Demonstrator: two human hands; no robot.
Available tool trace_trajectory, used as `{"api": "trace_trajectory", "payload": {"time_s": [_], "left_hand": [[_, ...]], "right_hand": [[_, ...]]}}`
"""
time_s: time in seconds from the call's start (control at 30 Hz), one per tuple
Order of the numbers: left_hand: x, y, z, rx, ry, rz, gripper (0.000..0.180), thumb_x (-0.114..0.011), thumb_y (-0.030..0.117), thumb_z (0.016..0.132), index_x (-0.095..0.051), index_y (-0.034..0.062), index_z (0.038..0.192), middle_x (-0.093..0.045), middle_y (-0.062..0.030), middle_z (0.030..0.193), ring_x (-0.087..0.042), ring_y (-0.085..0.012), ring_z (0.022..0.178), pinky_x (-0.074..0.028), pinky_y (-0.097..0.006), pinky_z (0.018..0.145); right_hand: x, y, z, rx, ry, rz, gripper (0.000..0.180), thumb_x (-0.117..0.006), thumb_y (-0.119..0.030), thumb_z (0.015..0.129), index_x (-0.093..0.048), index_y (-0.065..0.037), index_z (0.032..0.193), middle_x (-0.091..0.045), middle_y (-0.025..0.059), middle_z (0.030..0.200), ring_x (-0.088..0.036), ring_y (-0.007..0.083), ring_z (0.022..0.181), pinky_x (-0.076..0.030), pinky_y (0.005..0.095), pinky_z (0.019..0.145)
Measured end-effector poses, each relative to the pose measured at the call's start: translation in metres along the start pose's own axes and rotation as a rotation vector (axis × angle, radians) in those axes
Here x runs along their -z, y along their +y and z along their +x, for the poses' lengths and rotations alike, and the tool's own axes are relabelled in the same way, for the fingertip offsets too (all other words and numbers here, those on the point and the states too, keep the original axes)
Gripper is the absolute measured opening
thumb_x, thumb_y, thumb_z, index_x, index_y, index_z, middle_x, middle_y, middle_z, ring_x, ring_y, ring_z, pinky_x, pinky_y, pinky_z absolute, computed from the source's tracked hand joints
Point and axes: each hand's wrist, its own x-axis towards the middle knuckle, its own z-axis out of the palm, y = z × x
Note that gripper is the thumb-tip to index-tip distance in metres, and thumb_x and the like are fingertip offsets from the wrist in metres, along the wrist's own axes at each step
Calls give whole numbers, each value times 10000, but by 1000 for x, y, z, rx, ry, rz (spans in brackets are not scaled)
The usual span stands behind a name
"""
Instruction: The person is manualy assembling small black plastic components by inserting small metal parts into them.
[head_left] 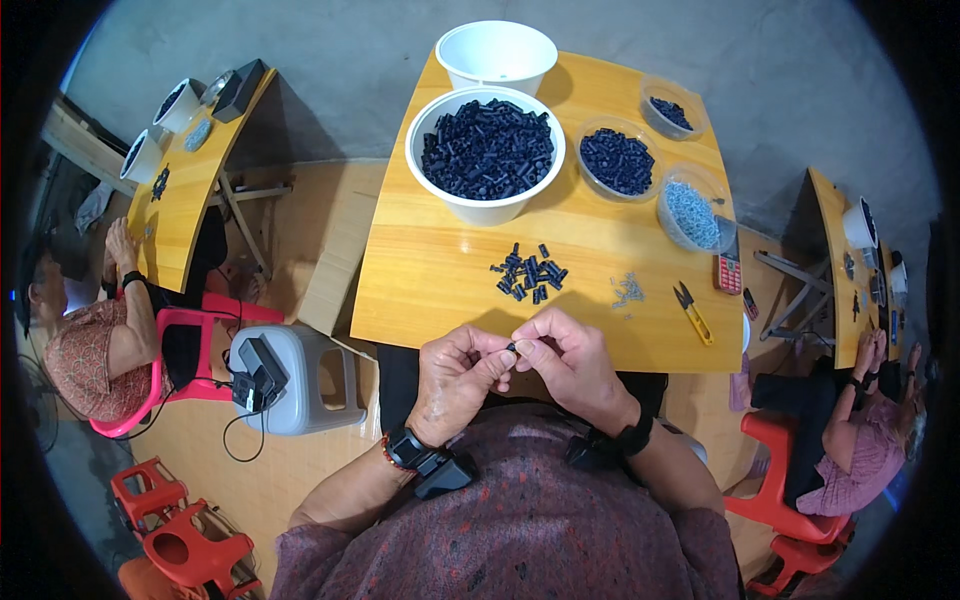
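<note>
Three yellow desks show by a grey wall (pixel 330 70), the middle desk (pixel 420 290) nearest. The left hand (pixel 455 378) and right hand (pixel 572 366), thumbs and fingers closed, pinch a tiny black piece (pixel 512 348), partly hidden by fingertips, by its near edge. Beyond lie black parts (pixel 530 274), screws (pixel 628 290) and snips (pixel 694 314); tubs (pixel 485 210) and bowls (pixel 686 241) stand behind.

Wood-grained yellow table (pixel 420 290). Far left: two white plastic bowls, the rear bowl (pixel 497 52) behind the front bowl (pixel 482 208), which is heaped with black tubular parts (pixel 486 150). Far right: three clear plastic tubs (pixel 615 196). Near side, left to right: a loose pile of black pieces (pixel 530 273), scattered small grey screw-like pieces (pixel 628 290), yellow-handled snips (pixel 695 316). Right edge: a red keypad phone (pixel 729 266).
</note>
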Motion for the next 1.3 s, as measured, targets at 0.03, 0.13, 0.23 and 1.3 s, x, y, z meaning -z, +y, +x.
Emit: {"api": "trace_trajectory", "payload": {"time_s": [0.03, 0.13, 0.23, 1.3], "left_hand": [[0, -1, -1, 11, 7, -4, 53, -658, 11, 913, -632, -31, 932, -662, -64, 788, -608, -104, 650, -520, -236, 609], [6, -1, 1, 6, -12, -15, 58, -656, 17, 916, -630, -30, 936, -664, -65, 801, -607, -104, 650, -518, -236, 613], [9, -1, 2, 48, -24, -35, 64, -659, 27, 916, -632, -28, 936, -668, -69, 816, -603, -103, 647, -512, -234, 611], [38, -6, 12, 56, 216, -155, 99, -661, 60, 916, -592, -4, 949, -637, -60, 808, -599, -114, 630, -531, -250, 565]], "right_hand": [[-1, 2, -1, 53, 6, -44, 89, -628, -62, 923, -615, 19, 956, -634, 63, 843, -623, 140, 798, -504, 293, 714], [2, 4, 3, 281, -2, -110, 79, -611, -52, 932, -641, 20, 947, -637, 53, 846, -615, 118, 767, -501, 268, 690], [5, 6, 4, 235, 5, 9, 73, -621, -30, 916, -657, 13, 962, -643, 66, 854, -622, 139, 757, -501, 264, 692], [-1, 12, 41, 465, 154, -918, 14, -642, 2, 827, -642, -11, 832, -545, 129, 770, -607, 319, 679, -489, 401, 594]]}}
